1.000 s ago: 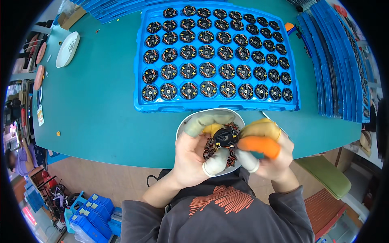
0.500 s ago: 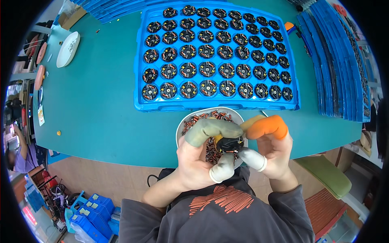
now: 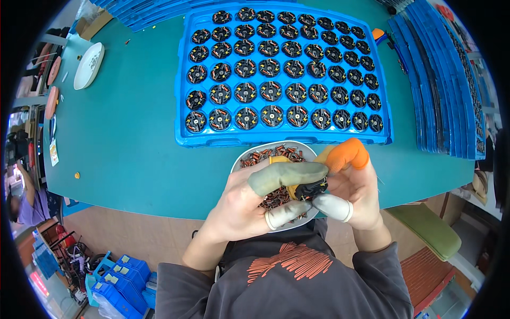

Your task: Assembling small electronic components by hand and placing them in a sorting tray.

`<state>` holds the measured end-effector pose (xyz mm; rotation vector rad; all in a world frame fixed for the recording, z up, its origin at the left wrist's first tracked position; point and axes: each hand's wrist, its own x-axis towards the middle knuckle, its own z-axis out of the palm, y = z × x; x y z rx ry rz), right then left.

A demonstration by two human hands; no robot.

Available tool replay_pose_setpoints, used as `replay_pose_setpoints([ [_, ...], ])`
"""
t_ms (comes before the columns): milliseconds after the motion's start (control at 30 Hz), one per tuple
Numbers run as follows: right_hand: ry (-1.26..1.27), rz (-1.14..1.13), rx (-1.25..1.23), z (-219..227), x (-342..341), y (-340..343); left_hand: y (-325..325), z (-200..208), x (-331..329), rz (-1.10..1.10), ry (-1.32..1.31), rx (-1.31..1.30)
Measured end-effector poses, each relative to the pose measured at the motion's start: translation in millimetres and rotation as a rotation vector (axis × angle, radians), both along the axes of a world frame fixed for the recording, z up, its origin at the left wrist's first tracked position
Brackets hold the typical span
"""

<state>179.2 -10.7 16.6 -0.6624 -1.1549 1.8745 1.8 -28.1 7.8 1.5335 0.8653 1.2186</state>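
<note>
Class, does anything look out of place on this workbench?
Yes. A small yellow piece lies loose on the green tabletop, toward the left front, outside any container. The blue tray's far-left corner pocket looks bare, breaking its grid of black discs.

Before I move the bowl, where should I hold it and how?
Hold the bowl by its rim, probably best from left and right together, kept level: it's wide, open-topped and has loose bits inside. The far side looks cramped, close to the tray. The left hand should set down the disc first.
</note>
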Motion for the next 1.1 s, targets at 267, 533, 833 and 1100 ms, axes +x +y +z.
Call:
replay_pose_setpoints([
  [267,0.116,0.021,-0.045,-9.2,-9.1,2.5,-1.2,-9.5,-0.2,-0.042,-0.222,-0.173],
  [533,-0.305,-0.069,0.435,-0.3,-11.6,3.8,0.0,-14.4,2.4,0.009,-0.447,-0.201],
  [833,-0.72,-0.362,1.254,-0.2,-6.4,5.0,-2.2,-9.4,11.1,0.076,-0.541,-0.229],
  [1100,-0.741,-0.373,1.213,6.3,-8.4,6.4,-2.0,-4.5,16.1,0.098,-0.519,-0.303],
])
